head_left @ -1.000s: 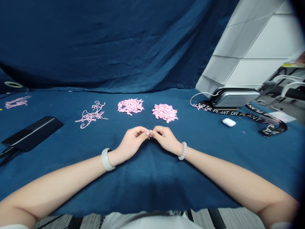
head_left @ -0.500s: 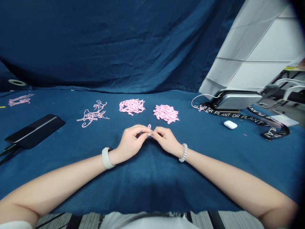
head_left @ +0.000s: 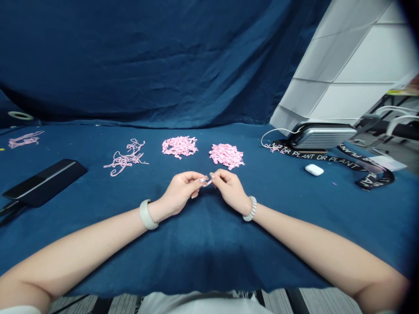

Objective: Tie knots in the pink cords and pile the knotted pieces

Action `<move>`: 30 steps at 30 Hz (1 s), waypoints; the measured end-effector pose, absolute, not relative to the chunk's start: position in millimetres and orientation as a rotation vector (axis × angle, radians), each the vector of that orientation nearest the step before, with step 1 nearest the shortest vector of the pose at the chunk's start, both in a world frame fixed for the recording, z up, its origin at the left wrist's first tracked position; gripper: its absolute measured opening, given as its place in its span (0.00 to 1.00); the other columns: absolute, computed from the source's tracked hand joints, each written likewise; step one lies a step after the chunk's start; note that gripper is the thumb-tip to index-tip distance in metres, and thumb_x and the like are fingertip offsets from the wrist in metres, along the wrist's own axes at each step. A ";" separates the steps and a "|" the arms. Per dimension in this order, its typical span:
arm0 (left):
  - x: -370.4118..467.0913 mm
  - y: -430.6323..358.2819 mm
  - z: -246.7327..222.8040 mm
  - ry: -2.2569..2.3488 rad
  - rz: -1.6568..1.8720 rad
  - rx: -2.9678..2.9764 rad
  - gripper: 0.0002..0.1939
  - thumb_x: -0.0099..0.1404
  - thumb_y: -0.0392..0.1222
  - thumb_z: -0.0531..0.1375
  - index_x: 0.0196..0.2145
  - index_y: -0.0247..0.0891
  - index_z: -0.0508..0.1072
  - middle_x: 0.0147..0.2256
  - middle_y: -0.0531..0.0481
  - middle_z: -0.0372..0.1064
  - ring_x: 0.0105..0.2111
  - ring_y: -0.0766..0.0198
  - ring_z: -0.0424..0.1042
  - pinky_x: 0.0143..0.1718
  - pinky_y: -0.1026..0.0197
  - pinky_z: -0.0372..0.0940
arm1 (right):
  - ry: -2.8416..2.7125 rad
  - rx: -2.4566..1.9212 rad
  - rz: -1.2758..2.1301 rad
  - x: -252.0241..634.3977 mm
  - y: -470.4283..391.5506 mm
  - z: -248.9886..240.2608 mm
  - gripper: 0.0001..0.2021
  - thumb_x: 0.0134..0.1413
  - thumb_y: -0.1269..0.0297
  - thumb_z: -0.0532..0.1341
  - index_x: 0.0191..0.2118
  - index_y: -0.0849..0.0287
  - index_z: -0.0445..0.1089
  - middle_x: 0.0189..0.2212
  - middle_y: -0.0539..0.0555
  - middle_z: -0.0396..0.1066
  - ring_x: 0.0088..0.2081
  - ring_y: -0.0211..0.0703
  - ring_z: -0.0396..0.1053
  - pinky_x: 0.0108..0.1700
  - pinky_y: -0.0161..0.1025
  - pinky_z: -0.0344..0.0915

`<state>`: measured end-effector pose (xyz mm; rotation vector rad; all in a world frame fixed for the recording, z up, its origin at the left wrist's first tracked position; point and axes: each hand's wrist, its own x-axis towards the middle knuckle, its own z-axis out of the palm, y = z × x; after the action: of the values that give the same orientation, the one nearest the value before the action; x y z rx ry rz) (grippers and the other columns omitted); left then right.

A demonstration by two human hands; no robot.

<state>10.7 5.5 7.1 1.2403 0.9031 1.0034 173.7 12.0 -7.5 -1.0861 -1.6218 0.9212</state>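
Observation:
A short pink cord (head_left: 207,183) runs between my two hands, mostly covered by the fingers. My left hand (head_left: 183,189) pinches one part of it between thumb and forefinger. My right hand (head_left: 229,187) is closed in a pinch on the other side, a small gap away. Just beyond the hands lie two heaps of small knotted pink cord pieces, a left heap (head_left: 180,146) and a right heap (head_left: 226,156). Farther left is a loose tangle of pink cord (head_left: 126,159).
At the left lie a black power bank (head_left: 46,183) with a cable, a bundle of pink cords (head_left: 26,139) and a tape roll (head_left: 20,115). On the right are a silver-and-black device (head_left: 322,136), a black lettered lanyard (head_left: 340,161) and a white earbud case (head_left: 314,169). A blue cloth hangs behind.
My hands have drawn slightly apart, and the cord now stretches between them. The small loop that stood above the fingertips no longer shows. The view has shifted slightly.

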 end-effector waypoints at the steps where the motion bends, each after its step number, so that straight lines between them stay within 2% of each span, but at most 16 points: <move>1: 11.4 5.9 6.6 0.888 0.976 1.192 0.15 0.52 0.47 0.64 0.32 0.31 0.72 0.27 0.51 0.65 0.20 0.79 0.56 0.18 0.72 0.50 | -1.623 -1.079 0.914 173.6 11.7 -7.8 0.16 0.55 0.55 0.55 0.23 0.60 0.60 0.21 0.49 0.58 0.25 0.35 0.54 0.29 0.34 0.54; 11: 8.0 5.8 6.1 0.862 0.654 1.002 0.14 0.50 0.44 0.65 0.28 0.30 0.68 0.24 0.55 0.56 0.22 0.80 0.54 0.19 0.75 0.51 | -1.764 -0.957 0.672 174.6 8.2 -8.8 0.10 0.54 0.66 0.57 0.23 0.61 0.63 0.23 0.49 0.63 0.27 0.34 0.60 0.32 0.34 0.57; 19: 4.3 7.8 6.1 0.881 0.492 1.114 0.13 0.50 0.41 0.65 0.31 0.29 0.71 0.29 0.51 0.65 0.21 0.79 0.60 0.22 0.73 0.59 | -1.863 -0.863 0.789 174.7 7.4 -6.5 0.09 0.51 0.71 0.59 0.21 0.62 0.66 0.24 0.50 0.63 0.28 0.34 0.62 0.33 0.34 0.59; 23: 6.2 6.3 6.7 0.893 0.487 1.145 0.12 0.49 0.39 0.65 0.28 0.29 0.69 0.27 0.51 0.65 0.23 0.77 0.63 0.23 0.73 0.60 | -1.809 -0.895 0.985 175.0 8.8 -7.2 0.08 0.47 0.67 0.63 0.22 0.62 0.65 0.24 0.49 0.62 0.27 0.33 0.60 0.31 0.34 0.58; 26: 7.8 4.3 6.6 0.897 0.513 1.151 0.13 0.49 0.41 0.65 0.26 0.29 0.67 0.26 0.51 0.66 0.23 0.76 0.64 0.22 0.73 0.61 | -1.702 -0.932 1.209 175.0 12.5 -9.2 0.12 0.44 0.61 0.64 0.25 0.61 0.61 0.22 0.47 0.60 0.24 0.32 0.59 0.28 0.33 0.57; 30: 7.5 1.6 2.5 0.890 0.613 1.140 0.15 0.49 0.43 0.65 0.26 0.31 0.64 0.24 0.52 0.66 0.20 0.78 0.62 0.20 0.73 0.60 | -1.680 -0.950 1.260 176.7 18.0 -9.0 0.16 0.53 0.53 0.56 0.26 0.61 0.60 0.22 0.47 0.60 0.25 0.33 0.59 0.31 0.34 0.59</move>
<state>7.5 1.6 2.5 1.1405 0.8904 0.6129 176.7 18.0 -9.0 -0.9499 -1.6797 1.2596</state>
